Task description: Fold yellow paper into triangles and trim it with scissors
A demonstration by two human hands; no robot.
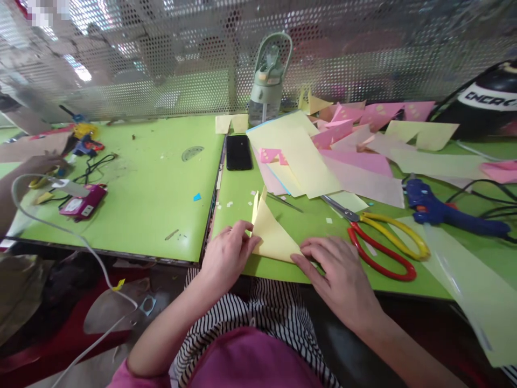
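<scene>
A folded piece of pale yellow paper (pixel 274 233) is held at the front edge of the green table, its folded layers standing up at the left side. My left hand (pixel 229 249) pinches its lower left part between thumb and fingers. The paper's right corner is between the thumb and fingers of my right hand (pixel 337 277). Scissors with red and yellow handles (pixel 382 237) lie just right of my right hand. Behind the folded piece are thin tweezers (pixel 285 202) and a stack of yellow sheets (pixel 301 151).
A blue glue gun (pixel 448 207) with a black cord lies right. Pink papers (pixel 343 126), a phone (pixel 238 152) and a bottle (pixel 266 86) stand or lie behind. At far left, another person's hand (pixel 40 163) is near a purple power box (pixel 83 202) and white cable.
</scene>
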